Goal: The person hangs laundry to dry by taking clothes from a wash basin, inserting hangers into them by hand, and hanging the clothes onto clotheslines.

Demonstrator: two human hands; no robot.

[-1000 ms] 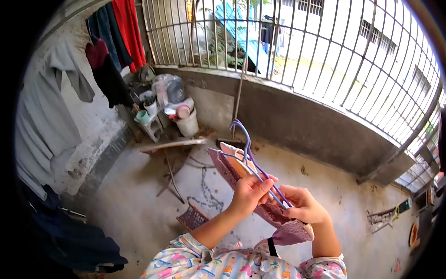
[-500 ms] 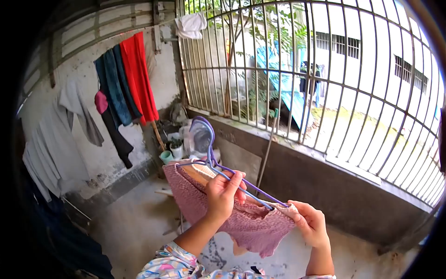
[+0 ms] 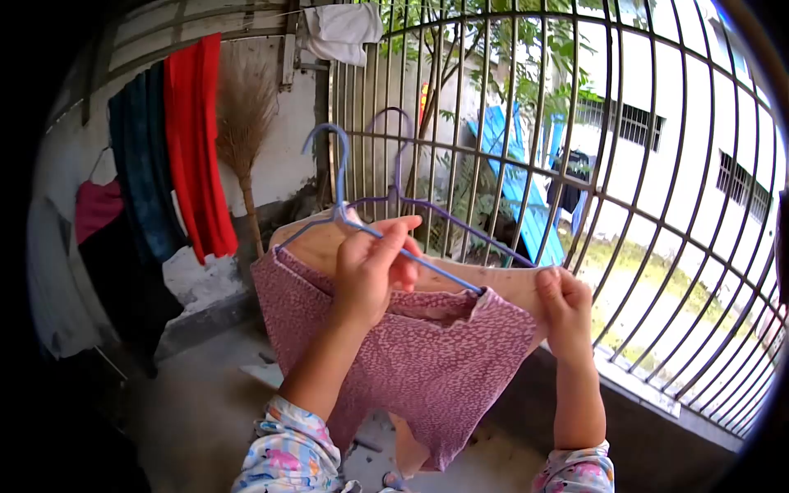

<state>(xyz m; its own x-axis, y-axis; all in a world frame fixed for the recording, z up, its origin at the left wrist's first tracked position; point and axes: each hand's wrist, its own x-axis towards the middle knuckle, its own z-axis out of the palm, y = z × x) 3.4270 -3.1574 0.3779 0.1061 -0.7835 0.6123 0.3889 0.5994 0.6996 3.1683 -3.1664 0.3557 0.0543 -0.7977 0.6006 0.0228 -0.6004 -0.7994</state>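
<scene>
My left hand is closed round the arm of a blue clothes hanger, index finger stretched along it. From this hanger hang pink patterned pants, its ends inside their waistband. Close behind is a purple hanger with a peach-coloured garment, mostly covered by the pants. My right hand pinches the upper right corner of the peach garment, near the purple hanger's end. The pants' right corner lies just left of that hand. Both hanger hooks stand up free in the air.
A barred window spans the right side above a low wall. To the left hang a red cloth, dark trousers and other clothes. A straw broom leans behind them; a white cloth hangs at the top.
Both hangers and garments have been raised in front of the window, and the two hooks now stand apart. The peach garment shows more behind the pants. The view has shifted rightward.
</scene>
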